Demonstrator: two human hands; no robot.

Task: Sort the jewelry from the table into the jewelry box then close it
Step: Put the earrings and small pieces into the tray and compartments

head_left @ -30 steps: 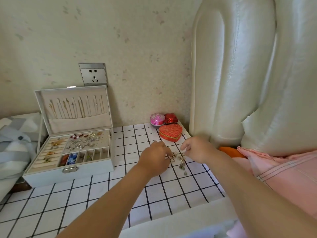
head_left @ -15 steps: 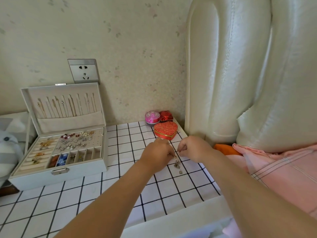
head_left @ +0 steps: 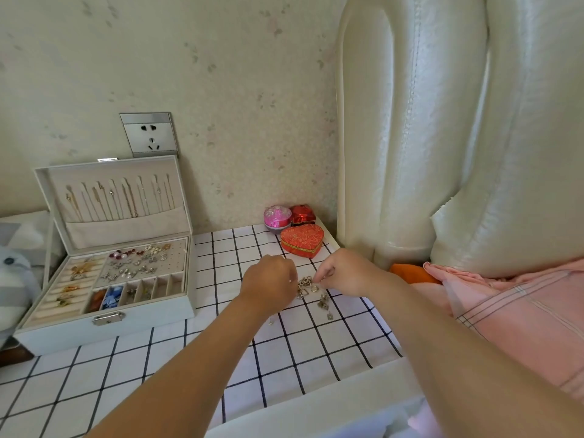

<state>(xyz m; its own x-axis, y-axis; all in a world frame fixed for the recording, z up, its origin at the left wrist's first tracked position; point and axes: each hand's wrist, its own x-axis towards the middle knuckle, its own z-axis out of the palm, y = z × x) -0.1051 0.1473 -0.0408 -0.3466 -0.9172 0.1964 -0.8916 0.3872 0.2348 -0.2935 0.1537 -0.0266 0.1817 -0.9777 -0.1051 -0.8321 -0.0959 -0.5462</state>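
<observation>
A small tangle of silver and gold jewelry point(head_left: 311, 289) lies on the checked tablecloth point(head_left: 177, 368), right of centre. My left hand point(head_left: 271, 282) sits at the pile's left edge with its fingers curled under; its fingertips are hidden. My right hand point(head_left: 344, 273) pinches a piece at the pile's upper right edge with thumb and forefinger. A loose pendant point(head_left: 329, 316) and a tiny stud point(head_left: 270, 322) lie just in front of the pile. The white jewelry box point(head_left: 63, 335) stands open at the left, with rings and earrings in its tray and chains hanging in its lid.
A red heart-shaped box point(head_left: 302, 240), a pink round box point(head_left: 277, 216) and a small red box point(head_left: 302, 214) stand behind the pile by the wall. A padded white headboard point(head_left: 410, 121) and pink bedding point(head_left: 521, 311) border the table's right side. A wall socket point(head_left: 150, 134) is above the jewelry box.
Both hands stay at the jewelry pile, working it with small finger movements. They have drawn slightly apart, so more of the pile shows between them. The camera has shifted a little.
</observation>
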